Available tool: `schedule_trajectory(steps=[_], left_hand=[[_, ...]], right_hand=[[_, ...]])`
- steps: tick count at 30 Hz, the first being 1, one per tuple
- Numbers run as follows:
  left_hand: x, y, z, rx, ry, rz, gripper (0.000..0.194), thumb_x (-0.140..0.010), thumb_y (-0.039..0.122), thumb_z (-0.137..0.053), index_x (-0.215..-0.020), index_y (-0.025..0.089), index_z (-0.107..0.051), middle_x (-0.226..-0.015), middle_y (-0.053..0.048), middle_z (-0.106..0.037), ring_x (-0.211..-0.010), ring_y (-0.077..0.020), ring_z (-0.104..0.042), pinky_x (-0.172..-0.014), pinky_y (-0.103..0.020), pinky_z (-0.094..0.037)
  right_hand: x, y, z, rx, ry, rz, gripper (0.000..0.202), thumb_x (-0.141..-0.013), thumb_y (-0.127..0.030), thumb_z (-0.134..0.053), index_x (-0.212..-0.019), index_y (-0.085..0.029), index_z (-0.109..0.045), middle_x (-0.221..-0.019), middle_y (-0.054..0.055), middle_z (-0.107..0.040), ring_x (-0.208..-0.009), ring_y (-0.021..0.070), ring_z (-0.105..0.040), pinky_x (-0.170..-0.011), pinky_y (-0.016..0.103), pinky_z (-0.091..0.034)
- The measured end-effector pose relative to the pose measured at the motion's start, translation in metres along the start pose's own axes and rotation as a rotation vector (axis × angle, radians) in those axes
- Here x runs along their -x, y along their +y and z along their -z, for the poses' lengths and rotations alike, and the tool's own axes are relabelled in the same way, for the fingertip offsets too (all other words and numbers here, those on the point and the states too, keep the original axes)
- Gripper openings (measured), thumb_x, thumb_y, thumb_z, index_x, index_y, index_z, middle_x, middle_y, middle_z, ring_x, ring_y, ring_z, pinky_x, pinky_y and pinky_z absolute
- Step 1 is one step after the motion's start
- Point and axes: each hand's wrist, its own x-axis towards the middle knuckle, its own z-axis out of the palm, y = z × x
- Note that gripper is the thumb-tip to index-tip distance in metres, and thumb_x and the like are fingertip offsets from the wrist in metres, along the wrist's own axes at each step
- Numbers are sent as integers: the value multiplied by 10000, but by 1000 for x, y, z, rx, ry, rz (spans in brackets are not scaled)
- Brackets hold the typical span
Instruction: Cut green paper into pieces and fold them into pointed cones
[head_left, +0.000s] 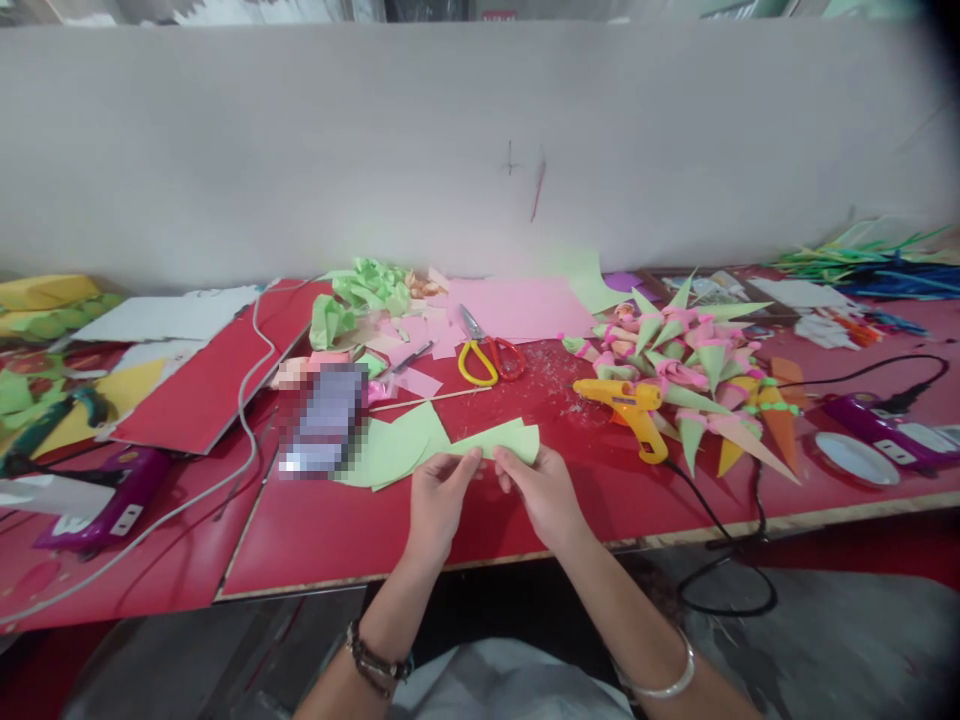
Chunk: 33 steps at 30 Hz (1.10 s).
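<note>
Between my two hands is a light green piece of paper (pixel 499 438), curled over at its right end. My left hand (pixel 442 490) pinches its lower left edge with thumb and fingers. At the right part, my right hand (pixel 541 490) grips the same paper, thumb on top. More light green paper pieces (pixel 401 447) lie flat just left of my left hand, partly under a blurred phone (pixel 326 418). A thin wooden stick (pixel 431 399) rests behind them. Scissors (pixel 487 355) with one yellow and one red handle lie farther back.
On the right are a yellow glue gun (pixel 630 405) and a pile of green and pink paper cones (pixel 690 350). Pink paper sheets (pixel 517 305) and crumpled green paper (pixel 375 290) lie at the back. A white cable (pixel 247 400) crosses the left side. Purple power strips (pixel 885 425) sit at both sides.
</note>
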Motion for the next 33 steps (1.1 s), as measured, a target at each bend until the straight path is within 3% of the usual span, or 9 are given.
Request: schedule_trajectory(steps=[13,33], left_hand=[[1,4,9,66,-7,-22,229,-689,376,-638,-608,162,-649,-571,17,-609,-582,-101,-512,-604,-201,-395],[5,3,8,172,20,-65,192,-718,336,-617,-650,160,-652,-569,16,-572,-567,-92,-486,-595,-209,-390]], right_hand=[[4,0,0,-48,40,-5,211,-633,-322,-697,-592,-150,-581,-513,-34,-543,-433,66,-445,-446,213,-359],[7,-4,0,-88,27,21,198,-634,-319,-704,-596,-155,-598,-520,-26,-552,-440,66,-457,-455,213,-376]])
